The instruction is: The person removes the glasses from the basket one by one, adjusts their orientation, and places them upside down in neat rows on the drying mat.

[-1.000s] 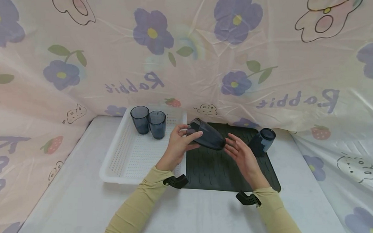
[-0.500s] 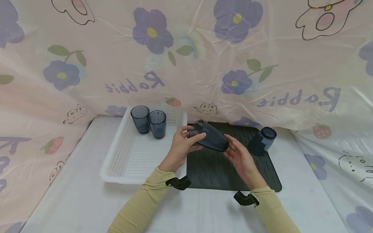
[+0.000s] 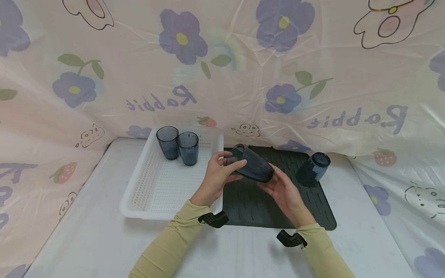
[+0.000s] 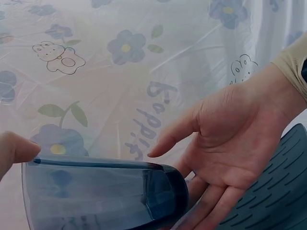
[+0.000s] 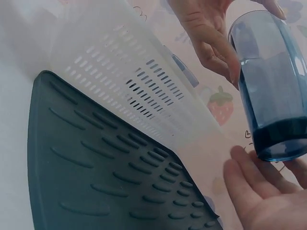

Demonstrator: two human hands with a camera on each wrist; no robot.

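Observation:
A blue-grey glass tumbler (image 3: 253, 165) is held tilted in the air, its mouth toward the left and its thick base toward the right. My left hand (image 3: 217, 176) grips it near the rim, thumb on the near side and fingers on the other. At the base end is my right hand (image 3: 285, 193); its fingers lie against or just behind the base, and the thumb stands apart from the glass in the left wrist view. A dark ribbed drying mat (image 3: 257, 207) lies beneath both hands. On its far right corner another tumbler (image 3: 312, 170) stands upside down.
Left of the mat stands a white perforated basket (image 3: 130, 193). Two upright tumblers, one at the back left (image 3: 167, 144) and one beside it (image 3: 188, 150), are inside it. A patterned curtain (image 3: 229, 73) hangs behind the white table (image 3: 91, 233).
My right hand has moved left to the base of the tumbler, from just beside it. The left hand and the held glass have shifted slightly right and down.

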